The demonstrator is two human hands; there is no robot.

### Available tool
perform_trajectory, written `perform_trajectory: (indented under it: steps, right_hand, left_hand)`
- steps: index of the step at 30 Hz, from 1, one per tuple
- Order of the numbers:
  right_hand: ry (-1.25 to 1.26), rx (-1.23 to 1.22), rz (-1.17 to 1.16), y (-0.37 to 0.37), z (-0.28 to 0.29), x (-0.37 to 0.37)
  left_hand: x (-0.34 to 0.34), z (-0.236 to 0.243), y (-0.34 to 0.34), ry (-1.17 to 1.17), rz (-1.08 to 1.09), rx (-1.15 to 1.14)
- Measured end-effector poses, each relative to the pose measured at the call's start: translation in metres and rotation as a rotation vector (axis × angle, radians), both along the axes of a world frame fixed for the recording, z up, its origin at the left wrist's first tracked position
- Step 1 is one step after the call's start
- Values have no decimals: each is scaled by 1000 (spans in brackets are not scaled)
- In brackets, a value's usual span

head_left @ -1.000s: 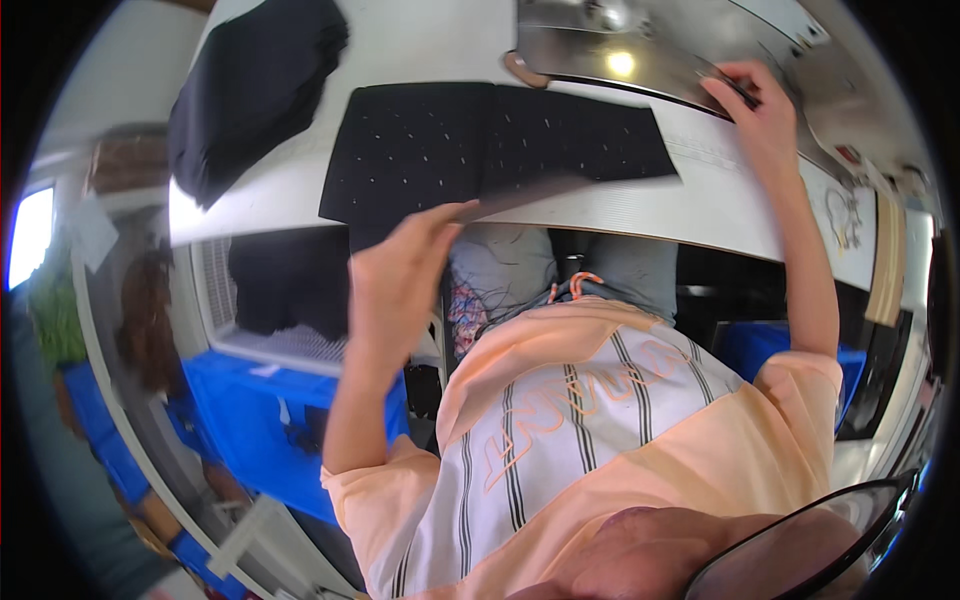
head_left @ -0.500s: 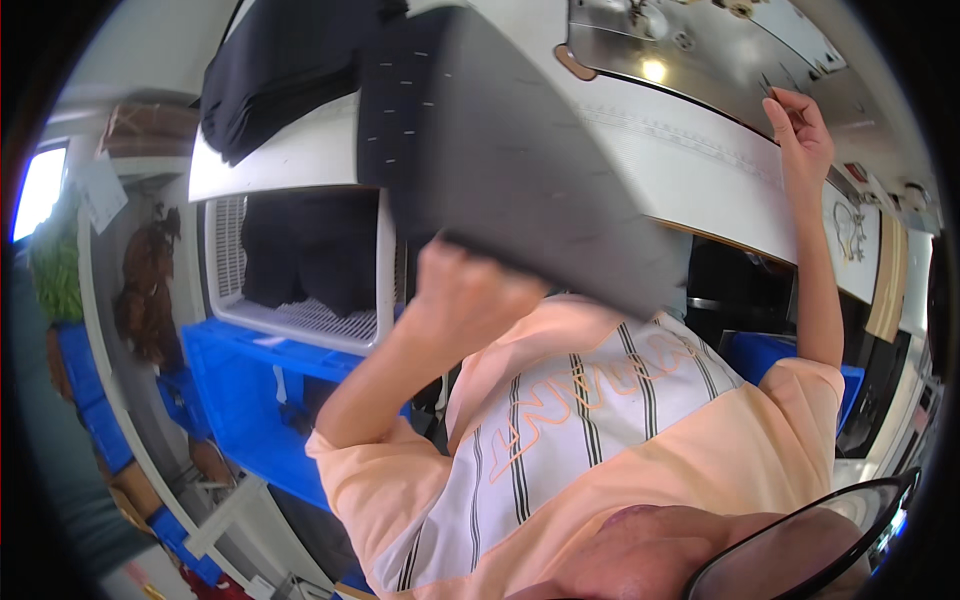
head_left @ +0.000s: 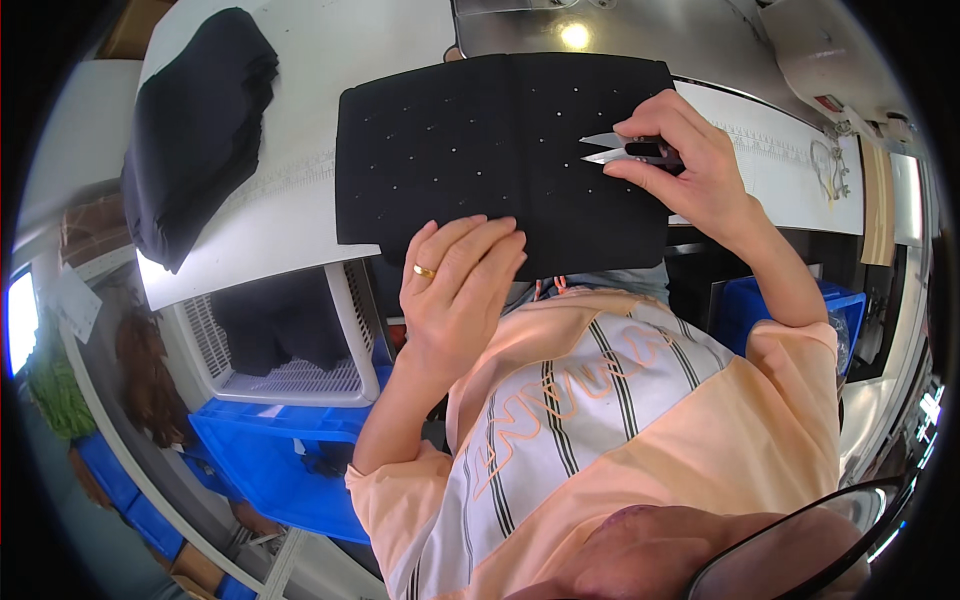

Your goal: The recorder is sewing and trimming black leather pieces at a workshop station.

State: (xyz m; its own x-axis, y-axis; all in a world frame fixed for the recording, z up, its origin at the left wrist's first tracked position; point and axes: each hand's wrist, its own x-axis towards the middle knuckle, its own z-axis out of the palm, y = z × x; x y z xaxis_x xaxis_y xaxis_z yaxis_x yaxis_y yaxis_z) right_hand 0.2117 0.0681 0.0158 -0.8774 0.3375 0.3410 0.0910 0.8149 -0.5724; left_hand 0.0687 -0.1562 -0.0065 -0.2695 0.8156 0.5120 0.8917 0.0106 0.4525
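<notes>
A black fabric piece point(head_left: 420, 150), dotted with small pale dots and marks, lies spread over the white table edge point(head_left: 175, 285). My left hand point(head_left: 462, 280), a ring on one finger, rests on its front edge with fingers lying flat. My right hand point(head_left: 690, 160) grips dark-handled thread snips point(head_left: 645, 150) over the right half of the fabric, their pointed blades apart and angled left.
A stack of black fabric point(head_left: 190, 140) is at left. A metal machine bed point(head_left: 650, 35) borders the back. Below are a white mesh basket point(head_left: 360, 340) with dark cloth and blue crates point(head_left: 260, 470); another crate point(head_left: 740, 305) is at right.
The fabric, lifted and flipping half a second ago, now lies flat. My left hand has loosened from a fist. My right hand has moved left from the machine bed onto the fabric, carrying the snips.
</notes>
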Motion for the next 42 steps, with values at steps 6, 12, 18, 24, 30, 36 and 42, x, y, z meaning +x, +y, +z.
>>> perform_trajectory:
  steps: [6, 12, 18, 24, 30, 36, 42]
  right_hand:
    - [7, -37, -10, 0, -2, 1]
    - [39, -39, -2, 1, -3, 1]
    - [21, -31, 20, 2, -6, 3]
    - [0, -15, 16, 2, -7, 4]
    - [66, 44, 0, 3, -9, 1]
    - [12, 35, 58, -5, -5, -1]
    - [48, 156, 116, -17, -6, -18]
  left_hand:
    - [-3, 8, 30, -136, 68, -9]
    - [-11, 13, 33, -297, 46, -53]
    - [-14, 15, 33, -191, 28, -87]
    - [-19, 16, 31, -202, -45, -84]
    - [-19, 16, 33, -138, -19, -95]
    - [-22, 20, 36, -150, -32, -85]
    - [-24, 23, 44, -2, -31, -86]
